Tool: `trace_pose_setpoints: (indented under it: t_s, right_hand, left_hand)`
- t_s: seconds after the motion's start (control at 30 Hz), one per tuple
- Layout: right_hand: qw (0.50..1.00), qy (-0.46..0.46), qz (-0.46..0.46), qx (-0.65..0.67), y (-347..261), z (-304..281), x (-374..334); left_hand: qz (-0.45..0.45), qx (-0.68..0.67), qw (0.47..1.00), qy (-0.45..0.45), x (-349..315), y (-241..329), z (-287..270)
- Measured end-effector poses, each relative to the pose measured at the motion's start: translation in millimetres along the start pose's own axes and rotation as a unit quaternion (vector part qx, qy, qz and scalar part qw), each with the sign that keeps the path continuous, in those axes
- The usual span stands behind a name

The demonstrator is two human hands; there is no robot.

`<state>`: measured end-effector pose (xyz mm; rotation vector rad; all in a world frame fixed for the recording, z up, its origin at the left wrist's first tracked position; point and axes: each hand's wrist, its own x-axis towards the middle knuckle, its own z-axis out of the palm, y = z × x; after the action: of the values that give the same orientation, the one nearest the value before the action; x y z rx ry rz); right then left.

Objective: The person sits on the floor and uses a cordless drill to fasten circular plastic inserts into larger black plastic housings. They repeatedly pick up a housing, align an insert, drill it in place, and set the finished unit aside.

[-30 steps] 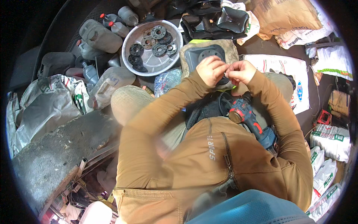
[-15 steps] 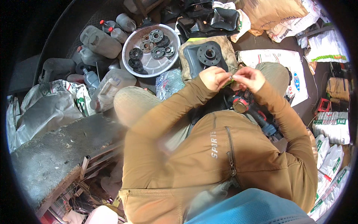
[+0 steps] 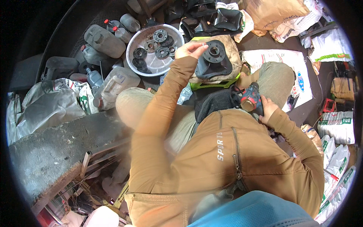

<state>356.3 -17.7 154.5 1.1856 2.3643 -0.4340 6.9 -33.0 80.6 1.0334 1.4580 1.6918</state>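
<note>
My left hand point(image 3: 192, 50) is at the left edge of a round black flange point(image 3: 214, 52) with holes around its rim. Thumb and finger pinch together there on a tiny pale thing, too small to name. The flange tops a black part with a broad square base point(image 3: 221, 73). This part rests on a stained, cloth-covered block point(image 3: 234, 47) with bright green edging. My right hand point(image 3: 268, 108) is closed around the handle of a red and black cordless drill point(image 3: 251, 96), which lies by my right thigh.
A grey perforated basin point(image 3: 130, 56) with several black ring flanges point(image 3: 160, 36) stands beyond my left knee. Dusty plastic jugs point(image 3: 120, 83) crowd the left. More black molded parts point(image 3: 228, 19) lie at the back. White sacks point(image 3: 335, 128) line the right, and a worn slab point(image 3: 56, 155) is near left.
My hands, together in front of the black part before, have parted. The left has moved up to the flange, the right back down onto the drill. The black part is slightly turned.
</note>
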Motion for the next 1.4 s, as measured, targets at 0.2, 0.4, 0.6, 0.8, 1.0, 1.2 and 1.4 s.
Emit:
trace_pose_setpoints:
  t_s: [0.2,0.4,0.6,0.8,1.0,1.2,1.4]
  right_hand:
    - [0.923,-0.028,0.032,0.381,51.2,-80.5,-2.3]
    - [0.849,-0.102,-0.120,0.504,36.0,-136.1,-17.5]
    - [0.875,-0.042,-0.102,0.472,-9.5,-133.7,-12.2]
    - [0.939,-0.018,-0.042,0.340,-40.2,-145.8,-7.6]
    - [0.964,0.074,-0.220,0.126,-30.2,-146.9,-2.8]
    - [0.975,0.008,-0.124,0.185,-28.3,-148.2,-0.6]
    - [0.977,0.029,-0.191,0.090,-20.8,-150.1,9.3]
  left_hand:
    - [0.079,0.132,0.988,-0.016,-4.0,-15.0,-1.6]
    - [0.235,0.179,0.954,-0.059,-12.2,-10.9,19.1]
    - [0.274,0.157,0.947,-0.067,-7.8,-1.6,24.0]
    - [0.305,0.161,0.937,-0.054,-6.5,2.8,20.3]
    - [0.344,0.181,0.920,-0.058,-3.8,2.5,21.5]
    - [0.348,0.196,0.915,-0.058,-4.4,2.4,22.4]
    - [0.364,0.210,0.905,-0.066,-3.7,-7.4,26.9]
